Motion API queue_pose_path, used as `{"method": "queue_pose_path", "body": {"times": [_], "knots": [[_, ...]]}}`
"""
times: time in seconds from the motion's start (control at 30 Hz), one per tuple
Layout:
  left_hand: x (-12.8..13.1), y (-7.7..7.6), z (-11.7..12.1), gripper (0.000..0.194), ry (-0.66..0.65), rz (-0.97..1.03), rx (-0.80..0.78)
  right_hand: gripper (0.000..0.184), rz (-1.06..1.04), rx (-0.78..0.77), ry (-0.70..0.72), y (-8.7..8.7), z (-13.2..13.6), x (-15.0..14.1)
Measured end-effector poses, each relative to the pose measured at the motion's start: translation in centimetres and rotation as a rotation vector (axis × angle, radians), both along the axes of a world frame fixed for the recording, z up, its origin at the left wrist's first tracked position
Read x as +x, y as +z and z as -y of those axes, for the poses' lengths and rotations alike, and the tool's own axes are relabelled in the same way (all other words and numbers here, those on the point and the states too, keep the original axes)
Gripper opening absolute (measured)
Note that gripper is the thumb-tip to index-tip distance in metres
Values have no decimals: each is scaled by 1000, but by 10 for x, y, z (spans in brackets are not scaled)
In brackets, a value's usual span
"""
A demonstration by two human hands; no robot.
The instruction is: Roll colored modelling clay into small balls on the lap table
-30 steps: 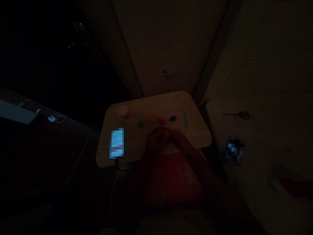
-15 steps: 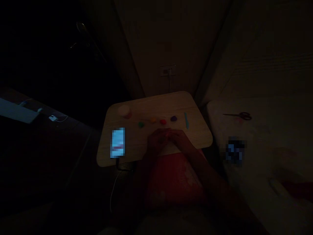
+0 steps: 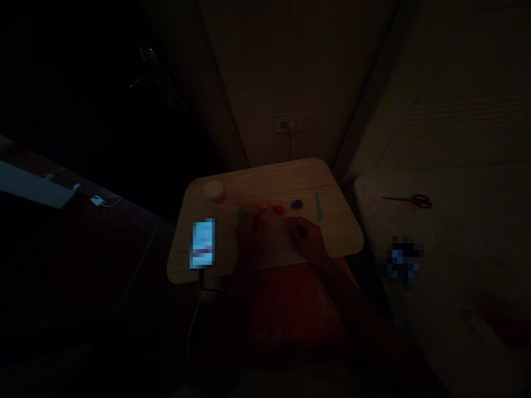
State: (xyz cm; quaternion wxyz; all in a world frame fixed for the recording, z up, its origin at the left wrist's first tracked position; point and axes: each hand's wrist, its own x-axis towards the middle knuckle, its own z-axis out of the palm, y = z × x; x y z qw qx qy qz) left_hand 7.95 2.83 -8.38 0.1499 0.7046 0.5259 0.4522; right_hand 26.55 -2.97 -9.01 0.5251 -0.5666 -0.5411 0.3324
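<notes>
The scene is very dark. On a small wooden table [image 3: 232, 254] my left hand [image 3: 250, 232] is closed, with a small reddish lump of modelling clay [image 3: 263, 215] at its fingertips. My right hand [image 3: 307, 236] stays apart from it, fingers curled together; what they hold, if anything, is hidden. Just beyond the hands lie lumps of modelling clay: a green one [image 3: 241, 212] partly covered by my left hand, an orange one [image 3: 263, 204], a red one [image 3: 279, 209] and a purple one [image 3: 297, 204]. A teal modelling knife [image 3: 318, 207] lies right of them.
A tub with a pale lid [image 3: 214, 191] stands at the table's back left. A lit phone [image 3: 202, 243], blurred out, lies at the left with a cable below. Scissors [image 3: 415, 201] and a blurred object [image 3: 403, 261] rest on the pale surface at right. A wall socket [image 3: 288, 122] is behind.
My hands were together around a small reddish lump. They have parted: the left moved left with a reddish lump at its fingertips, and the right shifted slightly right.
</notes>
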Motion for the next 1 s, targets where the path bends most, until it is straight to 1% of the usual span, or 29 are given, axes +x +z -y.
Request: {"method": "queue_pose_path", "body": {"times": [0.07, 0.13, 0.2, 0.23, 0.3, 0.4, 0.5, 0.6, 0.73, 0.83, 1.0], "knots": [[-7, 4, -7, 17, 46, -45, 45, 27, -14, 2, 11, -2, 0, 0], [-12, 7, -14, 16, 117, -113, 77, 26, -14, -3, 33, -4, -1, 0], [-15, 9, -23, 13, 193, -165, 70, 24, -6, 1, 52, -4, 0, 0], [-16, 8, -27, 12, 206, -176, 51, 24, -4, 7, 59, -3, 0, 0], [-16, 5, -34, 12, 181, -169, -7, 23, -6, 17, 72, -2, 0, -1], [-18, -2, -39, 18, 118, -123, -60, 22, -3, 18, 97, 0, 0, -1], [-21, -9, -39, 21, 125, -94, -34, 21, 13, 27, 114, 0, 1, -1], [-24, -12, -39, 27, 127, -75, -4, 20, 30, 36, 118, -1, 1, -1], [-26, -15, -38, 36, 114, -53, 2, 19, 4, 29, 116, -2, 0, -1], [-24, -15, -36, 36, 135, -48, -2, 20, -5, 37, 95, -3, 0, 0], [-23, -10, -25, 43, 183, -83, 11, 27, -2, 19, 73, -2, 2, 1]]}}
